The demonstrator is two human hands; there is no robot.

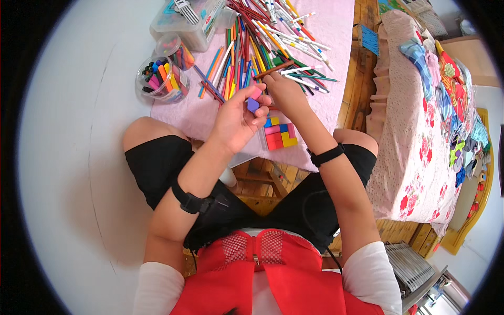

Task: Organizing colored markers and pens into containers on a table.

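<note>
While a table covered in pale pink cloth (326, 107) spreads beneath it, a heap of coloured pencils and white-barrelled markers (247, 52) dominates everything. Left of the heap stands a translucent plastic box (197, 39); nearer, but also left of it, is a round clear tub of thick coloured markers (175, 95). At the heap's near edge, the right hand (286, 94) reaches in, palm down — its fingertips are partly hidden, so I cannot tell whether they are together or apart. Just before the heap, the left hand (240, 113) is turned palm up, fingers curled inward.

Nearer than the heap lies a squared cluster of red, yellow, pink and blue blocks (275, 139). Smallest — clamped in the left fingers — are a pink block (255, 93) and a violet-blue block (253, 105).
</note>
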